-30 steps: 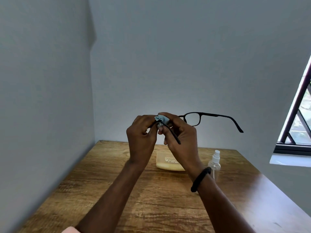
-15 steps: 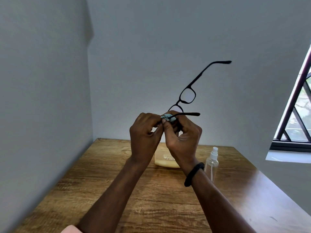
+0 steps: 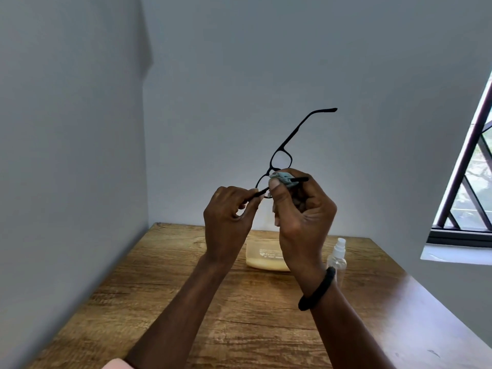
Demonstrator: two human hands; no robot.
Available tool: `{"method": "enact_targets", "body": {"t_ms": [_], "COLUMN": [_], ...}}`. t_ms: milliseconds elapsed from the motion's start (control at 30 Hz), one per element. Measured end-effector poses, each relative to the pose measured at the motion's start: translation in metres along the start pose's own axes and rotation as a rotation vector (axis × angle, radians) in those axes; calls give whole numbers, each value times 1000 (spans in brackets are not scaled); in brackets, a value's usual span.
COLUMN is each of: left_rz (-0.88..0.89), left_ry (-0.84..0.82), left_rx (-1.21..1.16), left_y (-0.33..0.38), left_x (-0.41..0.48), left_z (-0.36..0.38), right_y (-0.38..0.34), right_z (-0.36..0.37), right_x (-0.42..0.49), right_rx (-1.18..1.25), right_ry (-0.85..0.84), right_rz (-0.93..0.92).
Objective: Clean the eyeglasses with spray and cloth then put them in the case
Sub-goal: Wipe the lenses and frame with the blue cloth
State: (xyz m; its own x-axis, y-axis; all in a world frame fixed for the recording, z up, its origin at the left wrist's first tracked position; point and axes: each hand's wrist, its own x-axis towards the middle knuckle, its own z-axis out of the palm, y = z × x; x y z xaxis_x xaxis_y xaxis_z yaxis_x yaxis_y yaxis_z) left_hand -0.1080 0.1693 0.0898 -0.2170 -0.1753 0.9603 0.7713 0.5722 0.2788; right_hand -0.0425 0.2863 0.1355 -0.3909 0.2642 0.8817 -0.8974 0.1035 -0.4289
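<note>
Black-framed eyeglasses (image 3: 281,158) are held up in the air above the table, tilted, with one temple pointing up and to the right. My left hand (image 3: 229,222) pinches the frame's lower left corner by the hinge. My right hand (image 3: 303,217) pinches a small pale blue cloth (image 3: 283,179) around the other temple, whose tip sticks out to the right of the fingers. A pale yellow glasses case (image 3: 262,258) lies on the table behind my hands, partly hidden. A small clear spray bottle (image 3: 338,258) stands upright to its right.
The wooden table (image 3: 239,315) sits in a corner, with grey walls at the left and back. A dark-framed window (image 3: 468,182) is at the right. A black band is on my right wrist.
The glasses swung from level to tilted upward, one temple now pointing up right. My right hand slid the cloth out along the other temple, away from my left hand.
</note>
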Motion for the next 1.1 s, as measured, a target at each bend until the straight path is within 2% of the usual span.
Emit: {"method": "enact_targets", "body": {"t_ms": [233,400,500,700,833,1000,1100], "left_rz": [4,-55,-102,-98,-64,63,118], "left_ry": [15,46,57,37,16,-4,-17], "left_rx": [0,-1,-20,-51,-22,164,192], "left_y": [-2,-3,-2,10,15,16,17], "left_x": [-1,-2,-2,0,0,0,-2], "left_z": [2,1,0,-2,-2,-1,1], "right_y": [-13,-21,-14,16,24,30,35], "right_z": [-6,-14,-17,-10,-5,-3,-6], "right_x": [6,11,10,3,-1,-2,-1], "right_rx": [219,344,276,37,-73,-281,-299], "right_ry": [66,108,114,-95,-195,-157,-174], "right_rz": [93,105,175,387,323,157,114]}}
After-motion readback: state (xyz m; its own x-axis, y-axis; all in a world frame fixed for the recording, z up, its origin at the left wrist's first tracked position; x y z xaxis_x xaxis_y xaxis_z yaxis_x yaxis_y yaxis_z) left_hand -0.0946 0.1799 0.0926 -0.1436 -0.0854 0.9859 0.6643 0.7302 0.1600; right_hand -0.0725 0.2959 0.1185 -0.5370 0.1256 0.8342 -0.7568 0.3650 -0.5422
